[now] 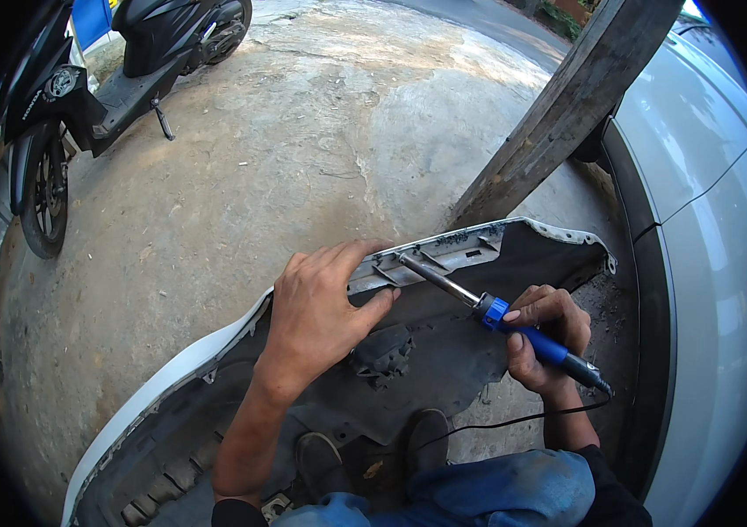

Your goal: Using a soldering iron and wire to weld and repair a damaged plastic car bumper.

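Observation:
A blue soldering iron (531,341) with a black cord is in my right hand (549,338), fingers wrapped round its handle. Its metal shaft points up and left, and the tip is at the light-coloured ribbed strip (457,256) along the upper edge of a car bumper (479,338). Whether the tip touches the strip I cannot tell. My left hand (321,303) grips that edge just left of the tip, thumb on the inner side and fingers over the outside. The bumper shows its dark inner side, with a thin white rim.
A wooden post (558,119) rises beyond the bumper. To the right stands a light-coloured car (707,228). A black scooter (119,79) is parked at the far left on the concrete ground (242,193). My shoes (319,465) are close to the bumper, and the cord (514,423) runs above them.

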### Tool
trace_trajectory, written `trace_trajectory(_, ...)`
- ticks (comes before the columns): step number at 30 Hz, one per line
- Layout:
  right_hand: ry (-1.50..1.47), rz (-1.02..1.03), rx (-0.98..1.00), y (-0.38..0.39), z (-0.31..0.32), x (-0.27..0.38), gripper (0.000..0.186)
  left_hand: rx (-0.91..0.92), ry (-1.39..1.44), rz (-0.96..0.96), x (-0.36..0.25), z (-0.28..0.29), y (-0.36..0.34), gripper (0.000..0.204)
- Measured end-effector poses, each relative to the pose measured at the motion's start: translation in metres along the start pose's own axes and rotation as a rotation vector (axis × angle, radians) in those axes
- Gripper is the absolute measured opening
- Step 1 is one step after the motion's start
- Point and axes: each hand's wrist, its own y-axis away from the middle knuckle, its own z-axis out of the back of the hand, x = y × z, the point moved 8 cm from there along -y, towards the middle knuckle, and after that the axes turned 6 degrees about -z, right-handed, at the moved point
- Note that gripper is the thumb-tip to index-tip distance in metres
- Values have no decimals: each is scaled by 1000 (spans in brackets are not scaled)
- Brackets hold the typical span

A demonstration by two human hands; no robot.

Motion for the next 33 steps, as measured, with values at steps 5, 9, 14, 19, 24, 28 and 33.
trace_trajectory(5,-12,-7,0,-1,-1,0,22,-98,-82,-53,3,-3,4,47)
trace_trajectory(9,-12,-19,-5,0,-1,-2,22,-108,-80,-61,4,-5,4,47)
trace_trajectory(14,-2,-31,-5,-1,0,-2,22,-109,-83,-58,3,-4,4,47)
trace_trajectory(19,1,-35,-8,-1,0,-1,22,-131,-88,-80,3,-4,4,47)
trace_trajectory(24,1,-19,-14,1,-1,-1,22,-172,-128,-121,3,-8,7,45)
trace_trajectory(28,-5,-23,-13,1,0,-1,22,-249,-186,-166,1,-10,8,42)
trace_trajectory(33,-7,-28,-12,3,-2,-1,22,-281,-230,-204,1,-10,11,42)
